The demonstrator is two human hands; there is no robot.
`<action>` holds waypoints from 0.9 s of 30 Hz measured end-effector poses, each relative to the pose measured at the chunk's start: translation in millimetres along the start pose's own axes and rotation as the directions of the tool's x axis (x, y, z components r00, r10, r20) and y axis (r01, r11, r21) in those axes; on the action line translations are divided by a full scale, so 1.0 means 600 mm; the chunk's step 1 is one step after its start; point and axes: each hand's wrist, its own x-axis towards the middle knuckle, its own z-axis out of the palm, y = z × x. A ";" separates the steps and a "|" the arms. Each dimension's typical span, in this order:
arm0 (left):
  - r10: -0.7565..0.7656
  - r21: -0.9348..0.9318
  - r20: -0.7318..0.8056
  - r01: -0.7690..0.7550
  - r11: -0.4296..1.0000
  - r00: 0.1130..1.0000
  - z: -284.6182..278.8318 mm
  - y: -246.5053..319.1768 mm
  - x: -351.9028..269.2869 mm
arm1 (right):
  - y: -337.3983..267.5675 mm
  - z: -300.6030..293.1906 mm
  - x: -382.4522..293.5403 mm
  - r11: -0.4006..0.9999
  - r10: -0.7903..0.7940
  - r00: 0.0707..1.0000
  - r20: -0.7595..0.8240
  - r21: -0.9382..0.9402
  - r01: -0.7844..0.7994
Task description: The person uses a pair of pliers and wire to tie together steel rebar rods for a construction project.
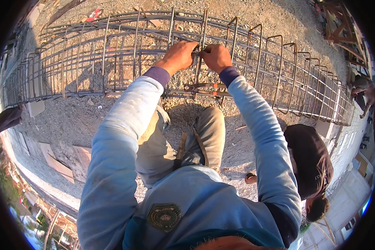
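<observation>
A long rebar cage of lengthwise bars and bent stirrups spans the ground in front of my knees. My left hand and my right hand meet at a stirrup where it crosses an upper lengthwise bar. Both sets of fingers are pinched on what looks like thin tie wire at that crossing; the fingers mostly hide it. Below my right wrist, end-cutting nippers with orange bands on the handles rest on the lower bars, jaws pointing left.
A person in a dark shirt bends down close on my right. Another person is at the cage's far right end, and a dark-clothed limb shows at left. Boards lie on the gravel, with a wooden frame at upper right.
</observation>
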 end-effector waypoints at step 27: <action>-0.442 -0.707 0.552 0.678 0.202 0.707 0.053 0.028 -0.039 | 0.002 -0.003 0.001 0.995 0.085 0.995 0.045 -0.048 -0.083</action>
